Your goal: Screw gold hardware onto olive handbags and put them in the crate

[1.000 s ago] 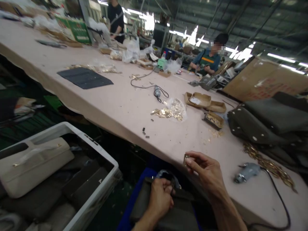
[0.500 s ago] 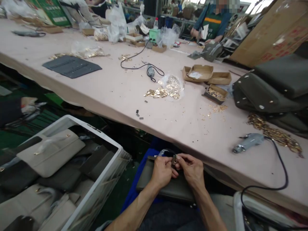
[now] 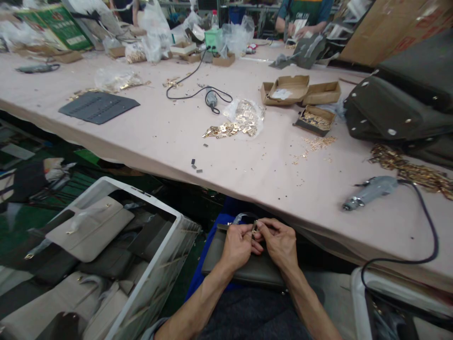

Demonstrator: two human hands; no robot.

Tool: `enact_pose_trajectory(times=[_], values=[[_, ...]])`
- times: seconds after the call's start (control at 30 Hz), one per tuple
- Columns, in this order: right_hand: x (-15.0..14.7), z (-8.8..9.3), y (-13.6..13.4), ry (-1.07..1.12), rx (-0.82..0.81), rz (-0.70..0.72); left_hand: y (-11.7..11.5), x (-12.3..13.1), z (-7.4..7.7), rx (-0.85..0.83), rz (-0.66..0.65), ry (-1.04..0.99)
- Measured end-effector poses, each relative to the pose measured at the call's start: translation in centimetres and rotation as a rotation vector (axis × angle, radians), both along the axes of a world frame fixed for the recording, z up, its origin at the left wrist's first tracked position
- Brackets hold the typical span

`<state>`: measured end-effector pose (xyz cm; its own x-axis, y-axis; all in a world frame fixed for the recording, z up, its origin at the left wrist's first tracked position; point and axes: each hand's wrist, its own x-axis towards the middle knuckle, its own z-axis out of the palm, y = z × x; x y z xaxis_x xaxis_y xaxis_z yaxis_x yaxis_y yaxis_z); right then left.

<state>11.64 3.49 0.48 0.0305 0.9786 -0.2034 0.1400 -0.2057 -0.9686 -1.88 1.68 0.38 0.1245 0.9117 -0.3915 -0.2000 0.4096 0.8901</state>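
Observation:
A dark olive handbag lies on my lap against a blue surface, its handle wrapped in clear plastic. Above it, my left hand is closed, thumb and fingers pinching a small shiny metal fitting. My right hand meets it from the other side, its thumb and forefinger closed on the same fitting. The fingers cover most of that piece, so its exact shape and how it joins the bag are hidden.
A grey electric screwdriver with a black cable lies on the cloth-covered table. Beyond are gold metal plates, small cardboard boxes and stacked dark bags. A white crate of handbags stands left. A co-worker sits opposite.
The camera view has shifted slightly, so the table items appear higher. Both hands stay together over the bag, with the metal fitting turned a little between the fingers.

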Motion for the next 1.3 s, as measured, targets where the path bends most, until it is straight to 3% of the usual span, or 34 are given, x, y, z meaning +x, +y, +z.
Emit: enact_pose_trajectory(times=[0.43, 0.87, 0.97, 1.17, 1.3], values=[[0.3, -0.3, 0.2, -0.032, 0.084, 0.041, -0.1, 0.0, -0.4, 0.001, 0.009, -0.056], [0.5, -1.0, 0.0, -0.14, 0.169, -0.008, -0.3, 0.0, -0.4, 0.007, 0.031, -0.003], [1.4, -0.9, 0.6, -0.025, 0.078, 0.118, -0.4, -0.2, -0.3, 0.035, 0.009, 0.018], [4.4, -0.1, 2.9, 0.129, 0.034, 0.592, -0.6, -0.5, -0.3, 0.057, -0.019, -0.034], [4.7, -0.1, 3.6, 0.115, 0.058, 0.678, -0.8, -0.7, -0.5, 0.06, -0.01, -0.064]])
